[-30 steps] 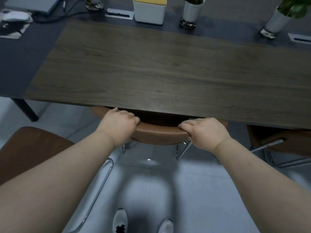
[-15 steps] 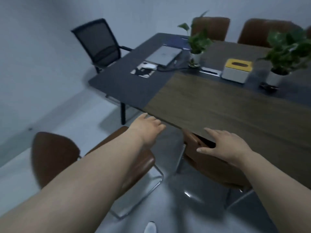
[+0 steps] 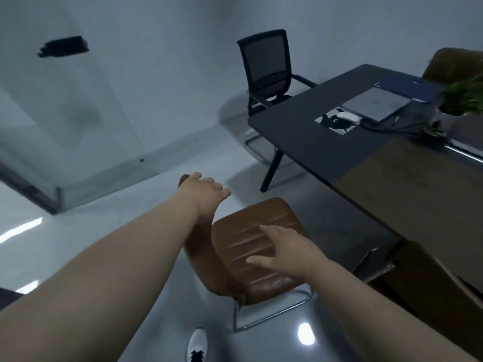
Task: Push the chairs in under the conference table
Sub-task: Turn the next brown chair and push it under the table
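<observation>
Brown leather metal-framed chair (image 3: 257,246) stands left of the dark wood-topped table (image 3: 407,178), facing it; left hand (image 3: 206,188) open over the backrest top, right hand (image 3: 290,250) open, empty above the seat.

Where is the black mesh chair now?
The black mesh chair stands at the top centre, by the wall, at the dark end of the conference table.

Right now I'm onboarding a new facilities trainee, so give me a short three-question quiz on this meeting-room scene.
1. True or false: the brown leather chair with the metal sled frame stands clear of the dark conference table.
2. Which hand reaches over that chair's backrest: A left hand, B right hand?
3. What colour is the mesh office chair at the table's end?

Key: 1 true; 2 A; 3 black.
</observation>
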